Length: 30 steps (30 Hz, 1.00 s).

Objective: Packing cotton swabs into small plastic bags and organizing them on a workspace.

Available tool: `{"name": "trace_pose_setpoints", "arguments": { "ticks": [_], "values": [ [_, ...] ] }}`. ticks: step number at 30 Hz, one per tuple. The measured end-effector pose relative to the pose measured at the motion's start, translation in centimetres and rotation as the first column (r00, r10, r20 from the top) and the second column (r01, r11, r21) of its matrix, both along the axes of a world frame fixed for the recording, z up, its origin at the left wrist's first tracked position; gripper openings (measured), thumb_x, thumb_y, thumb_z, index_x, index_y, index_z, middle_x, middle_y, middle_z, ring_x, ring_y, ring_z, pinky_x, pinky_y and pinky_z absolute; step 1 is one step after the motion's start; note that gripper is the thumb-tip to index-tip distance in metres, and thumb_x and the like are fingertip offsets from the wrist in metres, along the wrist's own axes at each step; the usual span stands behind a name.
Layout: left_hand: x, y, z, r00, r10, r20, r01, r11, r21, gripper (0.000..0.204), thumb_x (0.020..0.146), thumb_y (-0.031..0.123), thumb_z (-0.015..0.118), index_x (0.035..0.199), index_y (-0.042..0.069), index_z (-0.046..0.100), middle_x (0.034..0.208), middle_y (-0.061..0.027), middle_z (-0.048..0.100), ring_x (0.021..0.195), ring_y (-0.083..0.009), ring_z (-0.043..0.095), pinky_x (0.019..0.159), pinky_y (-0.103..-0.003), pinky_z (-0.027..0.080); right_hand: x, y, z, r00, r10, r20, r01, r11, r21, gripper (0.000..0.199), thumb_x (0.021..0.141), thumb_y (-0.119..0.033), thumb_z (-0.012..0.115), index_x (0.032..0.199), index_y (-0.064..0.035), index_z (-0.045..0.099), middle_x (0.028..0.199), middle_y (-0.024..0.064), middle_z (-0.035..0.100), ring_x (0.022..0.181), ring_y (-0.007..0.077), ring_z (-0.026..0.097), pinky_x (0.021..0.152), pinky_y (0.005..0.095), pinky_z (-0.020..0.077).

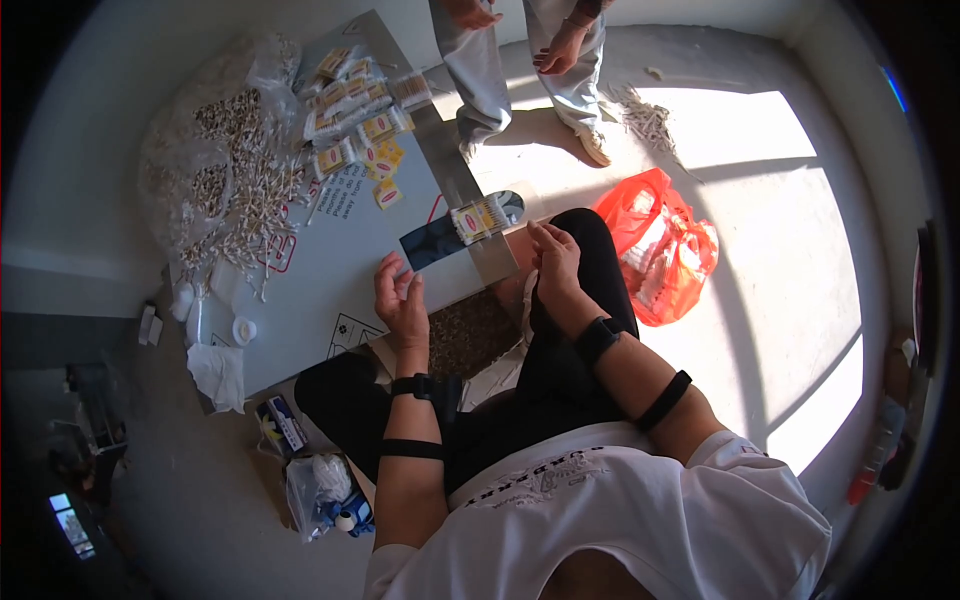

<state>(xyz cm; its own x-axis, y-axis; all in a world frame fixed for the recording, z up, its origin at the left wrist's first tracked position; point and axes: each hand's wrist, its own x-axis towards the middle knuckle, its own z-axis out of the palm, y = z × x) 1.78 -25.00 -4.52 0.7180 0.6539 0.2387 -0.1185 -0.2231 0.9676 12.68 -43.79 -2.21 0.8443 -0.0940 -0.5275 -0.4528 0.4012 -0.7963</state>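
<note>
My left hand is over the near edge of the grey board, its fingers bent but apart, with nothing visible in them. Above my right thigh, my right hand has thumb and fingers drawn together; whatever they pinch, if anything, is too small to make out. Between and beyond both hands, a clear pack of cotton swabs with a red and yellow label lies across a dark glossy strip. Several similar swab packs and loose yellow cards lie farther back on the board.
A large clear bag spills loose cotton swabs at the left. A small white round container and a tissue sit near the board's corner. A red plastic bag rests on the floor at right. Another person stands beyond the board.
</note>
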Motion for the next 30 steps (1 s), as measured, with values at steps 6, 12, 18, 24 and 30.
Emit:
{"name": "trace_pose_setpoints", "arguments": {
  "ticks": [6, 12, 18, 24, 30],
  "values": [
    [1.4, -3.4, 1.8, 0.971, 0.049, -0.235, 0.108, 0.785, 0.61, 0.058, 0.092, 0.022, 0.059, 0.14, 0.002, 0.033, 0.143, -0.0233, 0.034, 0.132, -0.0387, 0.034, 0.106, -0.05, 0.034, 3.0, -0.2, -2.5, 0.961, 0.271, -0.059, -0.243, 0.925, 0.291, 0.03, 0.082, -0.033, 0.074, 0.089, -0.0055, 0.063, 0.071, -0.0006, 0.054, 0.061, 0.0054, 0.043, 0.054, 0.0221, 0.0323],
    [3.8, -5.4, 3.0, 0.746, 0.298, -0.596, 0.367, 0.562, 0.741, 0.082, 0.092, 0.054, 0.047, 0.145, -0.004, 0.022, 0.153, -0.0234, 0.019, 0.144, -0.0361, 0.016, 0.112, -0.058, 0.016, 4.3, 1.5, -3.2, 0.935, 0.353, 0.024, -0.348, 0.907, 0.238, 0.029, 0.085, -0.039, 0.07, 0.087, -0.0104, 0.064, 0.067, -0.0023, 0.055, 0.056, 0.007, 0.05, 0.05, 0.0207, 0.0366],
    [5.5, -5.7, 3.2, 0.685, 0.274, -0.675, 0.431, 0.594, 0.679, 0.086, 0.091, 0.058, 0.045, 0.146, -0.004, 0.022, 0.155, -0.0214, 0.015, 0.145, -0.0333, 0.011, 0.114, -0.057, 0.009, 4.2, 3.8, -1.4, 0.96, 0.244, 0.138, -0.276, 0.908, 0.316, 0.021, 0.082, -0.023, 0.074, 0.085, -0.004, 0.066, 0.073, 0.0015, 0.063, 0.059, 0.0101, 0.057, 0.054, 0.0245, 0.0453],
    [5.9, -6.3, 3.1, 0.691, 0.253, -0.677, 0.447, 0.587, 0.675, 0.088, 0.091, 0.059, 0.045, 0.147, -0.004, 0.02, 0.156, -0.0204, 0.014, 0.146, -0.0323, 0.009, 0.114, -0.056, 0.005, 4.6, 4.2, -1.6, 0.965, 0.162, 0.207, -0.223, 0.92, 0.322, 0.013, 0.082, -0.012, 0.073, 0.084, -0.0015, 0.067, 0.078, 0.005, 0.067, 0.065, 0.0133, 0.062, 0.061, 0.0273, 0.0512],
    [6.0, -6.4, 3.3, 0.666, 0.25, -0.703, 0.475, 0.585, 0.657, 0.088, 0.091, 0.06, 0.042, 0.147, -0.004, 0.019, 0.156, -0.0201, 0.013, 0.146, -0.0314, 0.007, 0.113, -0.057, 0.003, 4.6, 4.3, -1.5, 0.97, 0.145, 0.194, -0.198, 0.936, 0.291, 0.011, 0.083, -0.011, 0.072, 0.083, -0.0011, 0.067, 0.077, 0.0056, 0.067, 0.064, 0.0131, 0.062, 0.059, 0.0272, 0.0511]
  ]
}}
